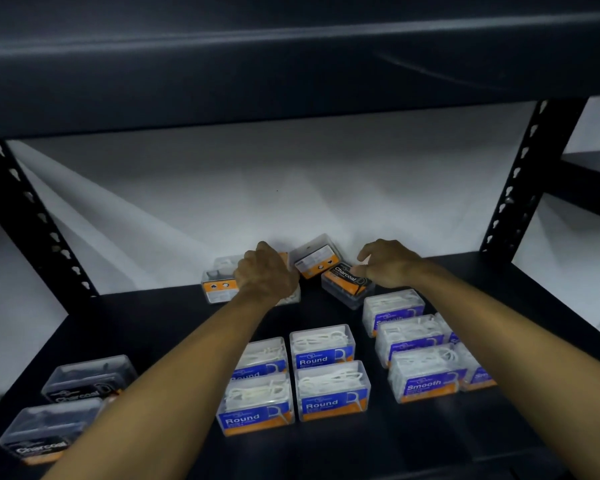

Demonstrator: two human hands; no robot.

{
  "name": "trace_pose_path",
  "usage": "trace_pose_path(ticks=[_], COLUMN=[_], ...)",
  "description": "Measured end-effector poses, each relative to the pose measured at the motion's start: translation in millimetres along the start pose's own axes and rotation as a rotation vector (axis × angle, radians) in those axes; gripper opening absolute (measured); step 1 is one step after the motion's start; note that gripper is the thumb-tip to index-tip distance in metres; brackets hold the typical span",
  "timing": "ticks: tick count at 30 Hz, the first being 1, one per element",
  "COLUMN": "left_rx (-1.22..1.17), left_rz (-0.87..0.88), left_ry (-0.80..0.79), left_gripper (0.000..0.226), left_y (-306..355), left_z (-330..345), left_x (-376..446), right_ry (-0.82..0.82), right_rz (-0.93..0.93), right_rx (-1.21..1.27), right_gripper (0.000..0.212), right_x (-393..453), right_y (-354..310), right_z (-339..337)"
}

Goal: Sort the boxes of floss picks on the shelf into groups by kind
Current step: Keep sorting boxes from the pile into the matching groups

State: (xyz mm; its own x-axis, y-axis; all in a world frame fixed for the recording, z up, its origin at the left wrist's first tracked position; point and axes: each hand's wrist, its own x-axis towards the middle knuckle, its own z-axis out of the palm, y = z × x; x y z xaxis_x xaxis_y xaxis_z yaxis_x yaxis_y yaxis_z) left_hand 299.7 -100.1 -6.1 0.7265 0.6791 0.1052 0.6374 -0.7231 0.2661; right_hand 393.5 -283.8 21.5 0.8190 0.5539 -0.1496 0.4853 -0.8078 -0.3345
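Dark metal shelving is filling the view, with a white sheet hanging behind the shelf (153, 327) and an upper shelf board blocking the top. Both forearms are reaching to the back.

The left hand (265, 271) is lying over a clear box at the back left (219, 287), its fingers curling down over the far side; most of that box is hiding under the hand, and whether a second box sits beneath it is hard to tell. The right hand (385, 263) is hovering at a black Charcoal box (349, 282), its fingers loosely bent and touching the label edge, not clearly gripping. That box is lying skewed, its long side running diagonally. Between the hands, another clear box (316, 256) is leaning tilted against the sheet, back label showing.

Nearer, four Round boxes (321, 351) are standing in a square, white picks showing through the clear lids, labels facing the person. On the right, Smooth boxes (426, 375) are sitting in a column, some cut off behind the right arm. At the front left, two Charcoal boxes in front (87, 379) are partly hiding behind the left arm, their print blurred.
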Motion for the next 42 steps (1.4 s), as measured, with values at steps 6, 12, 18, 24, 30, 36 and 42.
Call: trace_pose_path(ticks=[6,12,18,24,30,36,42], left_rx=[-0.183,-0.925,-1.441,-1.555,-1.431,-1.296,-1.214], left_rz=[-0.025,-0.076,-0.158,-0.173,-0.064,-0.073,-0.108], left_ry=[-0.044,-0.206,-0.378,-0.483,-0.479,-0.345,-0.228], left_gripper=[0.066,0.031,0.030,0.039,0.041,0.038,0.033], left_y=[-12,-31,-53,-70,-82,-89,-107], left_z=[-18,-52,-66,-66,-71,-76,-83], left_x=[-14,-34,-52,-56,-56,-57,-55], right_ry=[-0.046,-0.030,-0.061,-0.032,0.029,0.053,0.041], right_rz=[0.075,0.120,0.157,0.157,0.196,0.164,-0.084], right_rx=[-0.105,-0.065,-0.057,-0.005,0.006,0.059,0.322], right_gripper=[0.064,0.071,0.078,0.065,0.084,0.087,0.079], right_x=[9,18,22,22,15,0,-20], right_y=[-10,-23,-29,-31,-25,-28,-60], right_z=[7,20,28,33,27,12,7])
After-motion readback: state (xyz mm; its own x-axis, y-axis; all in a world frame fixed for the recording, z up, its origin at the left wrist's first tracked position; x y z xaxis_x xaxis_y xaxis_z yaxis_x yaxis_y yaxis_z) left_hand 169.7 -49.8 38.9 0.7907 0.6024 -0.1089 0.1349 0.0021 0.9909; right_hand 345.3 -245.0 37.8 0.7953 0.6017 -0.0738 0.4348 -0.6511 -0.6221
